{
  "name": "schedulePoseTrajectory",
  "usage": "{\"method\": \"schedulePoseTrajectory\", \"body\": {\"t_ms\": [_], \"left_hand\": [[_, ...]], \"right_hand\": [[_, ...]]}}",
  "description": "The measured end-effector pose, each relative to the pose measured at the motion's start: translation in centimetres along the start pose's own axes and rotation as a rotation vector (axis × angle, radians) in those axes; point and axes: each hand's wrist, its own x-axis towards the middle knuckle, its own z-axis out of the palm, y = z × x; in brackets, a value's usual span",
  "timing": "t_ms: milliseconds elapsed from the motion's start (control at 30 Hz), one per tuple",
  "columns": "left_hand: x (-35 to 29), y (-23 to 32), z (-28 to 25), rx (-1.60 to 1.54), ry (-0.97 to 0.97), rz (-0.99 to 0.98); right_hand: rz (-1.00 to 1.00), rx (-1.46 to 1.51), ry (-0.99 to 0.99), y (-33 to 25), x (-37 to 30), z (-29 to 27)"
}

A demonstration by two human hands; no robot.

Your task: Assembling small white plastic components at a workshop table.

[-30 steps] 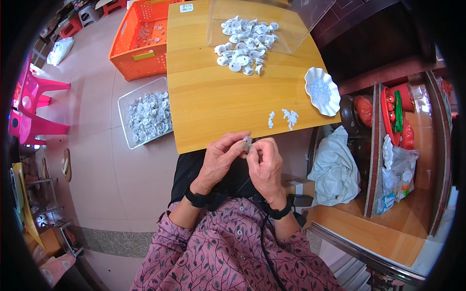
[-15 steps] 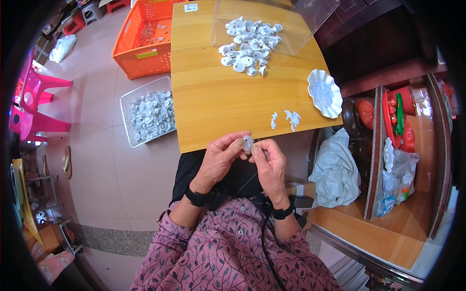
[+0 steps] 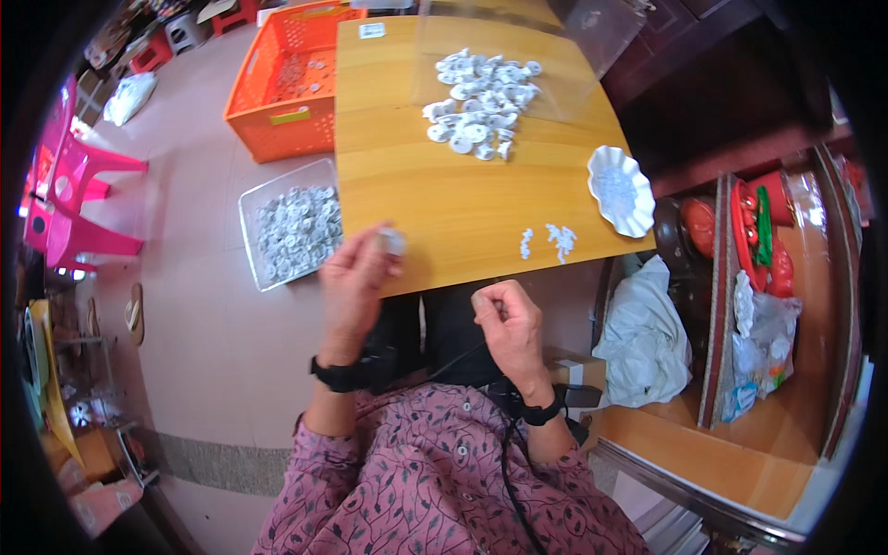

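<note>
My left hand (image 3: 355, 279), slightly blurred, pinches a small round white plastic disc (image 3: 394, 242) over the table's near left corner, close to a clear bin (image 3: 250, 236) full of similar white pieces (image 3: 301, 227). My right hand (image 3: 511, 329) is curled closed below the table's front edge; whatever its fingers hold is hidden. A heap of white round plastic parts with stems (image 3: 481, 102) lies on the wooden table (image 3: 388, 176). Nearer me are little white bits in two clusters, a small one (image 3: 526, 243) and a larger one (image 3: 561, 242).
A white scalloped dish (image 3: 635, 217) with tiny translucent bits stands at the table's right edge. An orange crate (image 3: 277, 139) sits beyond the clear bin. At right are a white bag (image 3: 643, 342) and an open cabinet (image 3: 740, 462); a pink chair (image 3: 92, 236) stands far left.
My hands have come apart. The left has moved left toward the clear bin with the white disc; the right has drawn down and slightly right, its fingers curling closed.
</note>
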Motion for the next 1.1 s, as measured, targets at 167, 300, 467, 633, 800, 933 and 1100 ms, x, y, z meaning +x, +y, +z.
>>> {"method": "schedulePoseTrajectory", "body": {"t_ms": [167, 300, 467, 633, 800, 933, 1100], "left_hand": [[4.5, 2.6, -8.1, -0.095, 0.262, 0.196], [7.6, 1.9, -11.1, -0.083, 0.405, 0.256], [8.0, -1.1, -11.5, -0.046, 0.539, 0.238], [6.5, -0.6, -11.1, -0.064, 0.531, 0.293], [4.5, 1.2, -7.8, -0.142, 0.447, 0.255], [2.1, 2.0, -4.2, -0.141, 0.319, 0.208], [-1.6, 1.7, 0.3, -0.022, -0.119, 0.096]], "right_hand": [[-0.125, -0.168, 0.076, 1.4, -0.2, -0.9], [-0.166, -0.257, 0.190, 2.9, 0.2, -2.0], [-0.180, -0.453, 0.200, 5.5, 0.2, -3.3], [0.054, -0.623, -0.107, 9.3, -1.4, -3.5], [0.036, -0.527, -0.159, 14.4, -0.5, -3.4], [0.138, -0.549, -0.231, 18.0, 1.1, -4.4], [0.089, -0.502, -0.146, 22.9, 2.4, -4.3]]}}
